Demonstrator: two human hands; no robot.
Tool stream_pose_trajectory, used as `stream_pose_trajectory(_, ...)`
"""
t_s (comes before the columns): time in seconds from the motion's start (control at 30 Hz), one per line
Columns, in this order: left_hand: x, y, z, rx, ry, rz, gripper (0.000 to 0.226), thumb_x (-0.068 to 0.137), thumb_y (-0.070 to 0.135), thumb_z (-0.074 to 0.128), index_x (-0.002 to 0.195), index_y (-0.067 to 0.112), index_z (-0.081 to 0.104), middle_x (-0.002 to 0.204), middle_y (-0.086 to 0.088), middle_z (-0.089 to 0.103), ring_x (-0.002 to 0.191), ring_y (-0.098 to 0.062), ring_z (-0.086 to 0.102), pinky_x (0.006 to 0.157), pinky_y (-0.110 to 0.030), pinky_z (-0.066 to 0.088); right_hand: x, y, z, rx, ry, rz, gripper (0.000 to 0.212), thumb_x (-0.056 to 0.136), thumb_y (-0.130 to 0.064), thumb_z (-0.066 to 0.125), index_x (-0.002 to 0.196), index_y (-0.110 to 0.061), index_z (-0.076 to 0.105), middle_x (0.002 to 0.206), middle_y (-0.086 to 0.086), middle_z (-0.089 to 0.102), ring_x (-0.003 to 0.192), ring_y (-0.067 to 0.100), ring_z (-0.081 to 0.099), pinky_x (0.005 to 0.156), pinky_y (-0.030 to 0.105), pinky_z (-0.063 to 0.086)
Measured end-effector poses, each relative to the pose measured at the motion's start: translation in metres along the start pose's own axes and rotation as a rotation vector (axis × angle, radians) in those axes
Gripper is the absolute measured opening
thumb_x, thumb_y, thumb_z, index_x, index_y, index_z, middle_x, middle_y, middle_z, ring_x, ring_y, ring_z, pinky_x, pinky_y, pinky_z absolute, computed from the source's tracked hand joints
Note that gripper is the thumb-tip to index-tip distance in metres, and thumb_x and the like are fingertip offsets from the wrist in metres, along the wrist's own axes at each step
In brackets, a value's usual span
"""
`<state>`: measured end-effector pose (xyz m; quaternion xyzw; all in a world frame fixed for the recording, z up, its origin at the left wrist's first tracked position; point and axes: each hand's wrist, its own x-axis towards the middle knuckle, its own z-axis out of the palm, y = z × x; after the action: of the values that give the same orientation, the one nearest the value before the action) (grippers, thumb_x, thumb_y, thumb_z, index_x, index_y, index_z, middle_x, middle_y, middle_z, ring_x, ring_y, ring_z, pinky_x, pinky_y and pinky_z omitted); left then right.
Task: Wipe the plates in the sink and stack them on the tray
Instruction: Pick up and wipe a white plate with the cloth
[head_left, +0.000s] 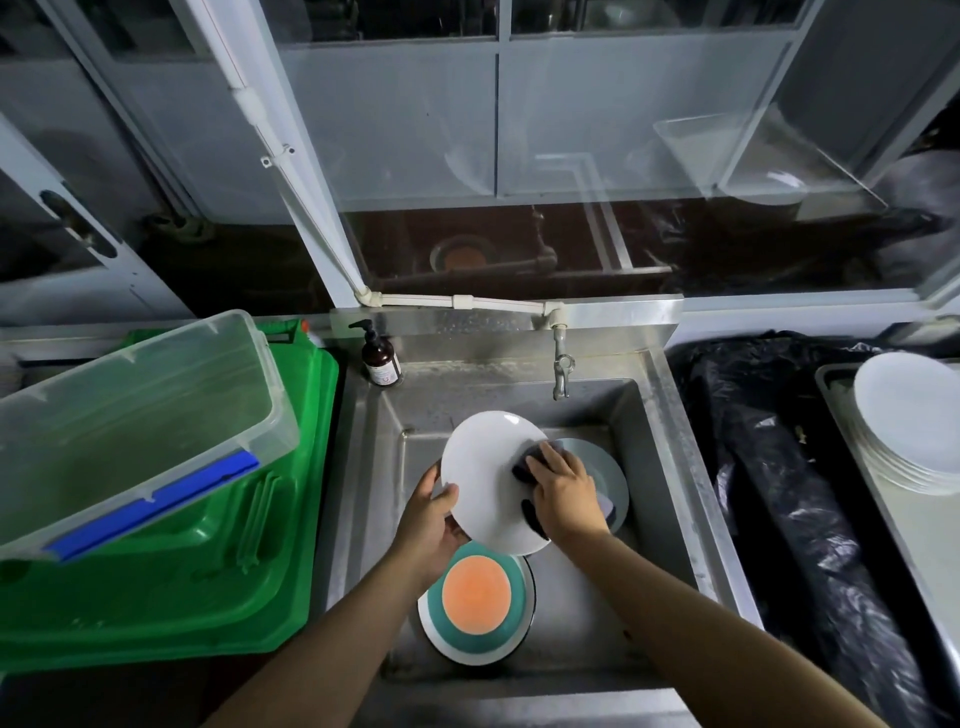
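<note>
1. While our left hand (434, 519) grips the lower-left rim of a white plate (488, 478), thumb curled over its edge, we hold the plate tilted above the steel sink (649, 467) at the centre of the frame.
2. Our right hand (563, 493) presses a dark cloth (530, 462) against the plate's right side, fingers curled down over the cloth and clamped on it.
3. Below the held plate, at lower centre, a plate with an orange middle and teal band (475, 597) lies in the basin, part of it hidden under our left wrist.
4. Behind our right hand, a grey plate (608, 467) rests in the basin, mostly covered.
5. At the right edge of the frame, a stack of white plates (909, 421) sits on a metal tray (831, 384), beside black plastic sheeting (769, 441).
6. Above the basin, a tap (561, 369) points down; a brown pump bottle (379, 353) stands at the sink's upper-left corner.
7. Filling the left of the frame, a clear plastic tub (135, 415) rests tilted on a green bin lid (208, 571).
</note>
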<state>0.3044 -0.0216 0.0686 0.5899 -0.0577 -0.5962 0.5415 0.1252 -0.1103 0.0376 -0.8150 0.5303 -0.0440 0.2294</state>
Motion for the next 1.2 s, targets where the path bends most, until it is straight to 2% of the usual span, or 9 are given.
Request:
stream_pose_trajectory(0.13, 0.006, -0.003, 0.003, -0.043, 0.033, -0.002, 0.041, 0.108, 0.006, 0.039, 0.14, 0.027, 0.054, 0.131, -0.011, 0.066, 0.116, -0.039, 0.065, 0.097, -0.06, 0.054, -0.022, -0.026, 0.021, 0.025, 0.103, -0.313, 0.038, 0.092, -0.023, 0.05, 0.127, -0.02, 0.066, 0.149, 0.003, 0.049, 0.128, 0.035, 0.05, 0.095, 0.051, 0.052)
stream_pose_trajectory(0.23, 0.009, -0.002, 0.0, -0.044, 0.045, -0.003, 0.041, 0.109, 0.009, 0.039, 0.142, 0.027, 0.054, 0.133, -0.013, 0.065, 0.117, -0.041, 0.065, 0.097, -0.063, 0.053, -0.035, -0.031, 0.027, 0.052, 0.071, -0.496, 0.036, 0.095, -0.029, 0.051, 0.128, -0.023, 0.064, 0.148, 0.002, 0.05, 0.126, 0.032, 0.053, 0.093, 0.044, 0.052)
stream_pose_trajectory(0.3, 0.01, 0.0, -0.004, -0.056, 0.04, -0.014, 0.041, 0.109, 0.009, 0.04, 0.144, 0.027, 0.053, 0.135, -0.013, 0.064, 0.117, -0.04, 0.064, 0.096, -0.063, 0.053, -0.028, -0.014, 0.026, 0.023, 0.07, -0.479, 0.038, 0.094, -0.028, 0.052, 0.131, -0.024, 0.062, 0.151, 0.001, 0.047, 0.129, 0.032, 0.051, 0.097, 0.045, 0.05)
stream_pose_trajectory(0.47, 0.008, 0.002, -0.012, -0.028, 0.05, -0.003, 0.042, 0.108, 0.009, 0.044, 0.142, 0.031, 0.055, 0.131, -0.004, 0.066, 0.114, -0.033, 0.065, 0.088, -0.052, 0.059, -0.014, 0.014, 0.016, 0.018, -0.001, -0.028, 0.046, 0.095, -0.015, 0.049, 0.14, -0.021, 0.057, 0.159, 0.0, 0.035, 0.146, 0.032, 0.028, 0.11, 0.052, 0.038)
stream_pose_trajectory(0.6, 0.013, -0.003, -0.007, -0.069, 0.065, -0.007, 0.04, 0.109, 0.01, 0.039, 0.135, 0.033, 0.058, 0.135, -0.009, 0.063, 0.118, -0.038, 0.063, 0.094, -0.059, 0.055, -0.036, -0.019, 0.027, 0.02, 0.078, -0.299, 0.044, 0.081, -0.015, 0.064, 0.125, -0.017, 0.066, 0.145, 0.007, 0.053, 0.126, 0.037, 0.052, 0.09, 0.053, 0.055)
stream_pose_trajectory(0.67, 0.016, -0.004, -0.005, -0.051, 0.062, 0.0, 0.039, 0.109, 0.012, 0.039, 0.135, 0.034, 0.058, 0.138, -0.011, 0.061, 0.121, -0.041, 0.061, 0.096, -0.064, 0.053, -0.051, -0.034, 0.036, 0.048, 0.075, -0.398, 0.038, 0.088, -0.022, 0.058, 0.126, -0.021, 0.064, 0.146, 0.004, 0.052, 0.125, 0.033, 0.053, 0.093, 0.048, 0.053)
stream_pose_trajectory(0.93, 0.017, -0.001, -0.011, -0.106, 0.052, -0.047, 0.04, 0.11, 0.013, 0.04, 0.141, 0.034, 0.054, 0.141, -0.009, 0.059, 0.116, -0.033, 0.063, 0.096, -0.058, 0.054, -0.037, -0.001, 0.029, -0.016, -0.015, -0.146, 0.042, 0.096, -0.016, 0.058, 0.138, -0.021, 0.059, 0.156, 0.002, 0.041, 0.14, 0.033, 0.037, 0.11, 0.053, 0.039)
stream_pose_trajectory(1.07, 0.011, -0.001, -0.007, -0.124, 0.056, -0.042, 0.037, 0.111, 0.014, 0.036, 0.14, 0.03, 0.053, 0.139, -0.011, 0.059, 0.115, -0.033, 0.063, 0.088, -0.049, 0.058, -0.051, -0.019, 0.042, -0.05, -0.01, -0.338, 0.053, 0.077, -0.02, 0.08, 0.128, -0.02, 0.065, 0.147, 0.006, 0.051, 0.127, 0.036, 0.052, 0.095, 0.053, 0.053)
stream_pose_trajectory(1.2, 0.0, -0.005, -0.007, -0.094, 0.02, -0.067, 0.036, 0.111, 0.016, 0.036, 0.141, 0.029, 0.051, 0.125, -0.011, 0.066, 0.107, -0.032, 0.066, 0.08, -0.045, 0.059, -0.043, -0.043, 0.052, 0.041, 0.05, -0.418, 0.032, 0.091, -0.025, 0.062, 0.123, -0.019, 0.067, 0.14, 0.008, 0.056, 0.118, 0.038, 0.056, 0.091, 0.051, 0.055)
